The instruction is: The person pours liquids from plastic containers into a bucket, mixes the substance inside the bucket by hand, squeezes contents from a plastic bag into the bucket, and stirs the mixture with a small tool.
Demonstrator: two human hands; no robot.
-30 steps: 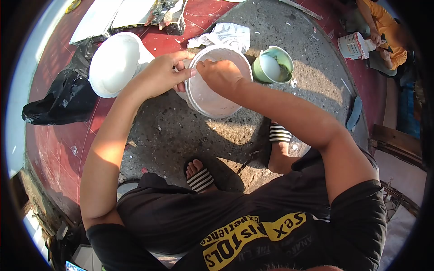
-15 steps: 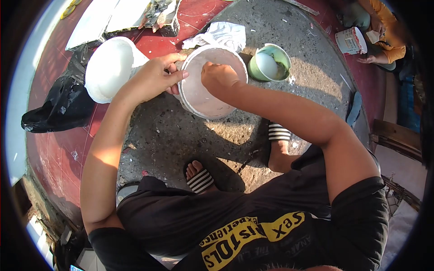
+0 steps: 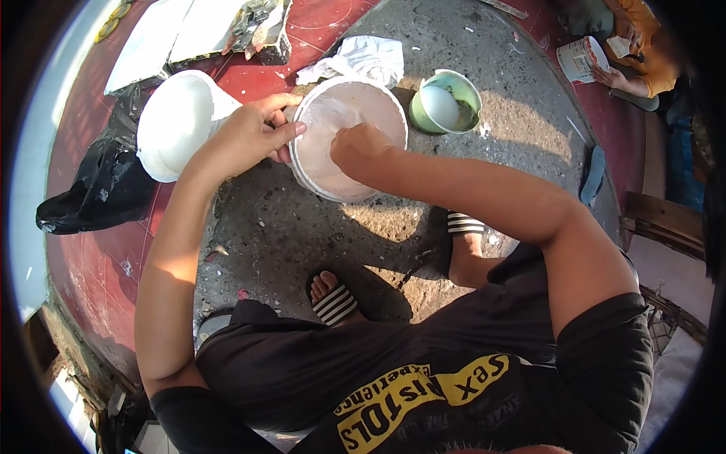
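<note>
A white bucket (image 3: 333,194) stands tilted on the concrete between my feet, with pale, pinkish-white wet material inside. My left hand (image 3: 274,130) grips its left rim, thumb over the edge and fingers against the outer side. Inside the bucket, my right hand (image 3: 363,151) is closed in a fist, knuckles up; whatever it may hold is hidden beneath it. Just right of the bucket sits a green broken-edged pail (image 3: 469,98) containing something round and whitish. Behind the bucket lies a crumpled white cloth (image 3: 370,59).
Left of my hand is a white tub (image 3: 178,125), near a black plastic bag (image 3: 102,181). White boards (image 3: 159,38) lie on red tiles at the back left. At the far right, a person in an orange sleeve (image 3: 654,41) handles a labelled white bucket (image 3: 581,60).
My right hand has shifted slightly down and left inside the bucket. The bucket tips a little differently, showing more of its contents. The other person's lower hand now touches their bucket.
</note>
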